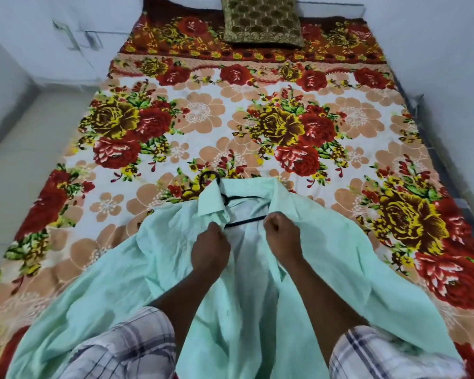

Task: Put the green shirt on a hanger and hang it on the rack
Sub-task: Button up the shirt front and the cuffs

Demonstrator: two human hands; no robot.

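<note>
Green shirt: My light green shirt (107,283) lies spread out on the bed (257,86), in the lower middle of the frame. Its front is open, and its collar points to the top of the frame.
Hanger: The black hanger (246,221) is inside the shirt, under the collar. Its hook sticks out past the collar onto the bed. I can see two thin black bars in the open gap of the shirt.
Left hand: My left hand (210,247) is curled tight. It pinches the left front edge of the shirt, just below the collar.
Right hand: My right hand (281,236) is curled tight too. It holds the right front edge of the shirt, just beside the end of the lower hanger bar.
Both hands: They are near each other, with the open gap of the shirt between them.
Bed: It fills most of the frame and is covered in big red and yellow flowers.
Pillow: A brown and gold pillow (260,20) sits at the top middle of the frame.
Cupboard: A white cupboard (71,36) with handles is in the upper left.
Floor: The pale floor (17,160) runs down the left side.
Sleeves: My checked sleeves (126,346) show at the bottom of the frame.
</note>
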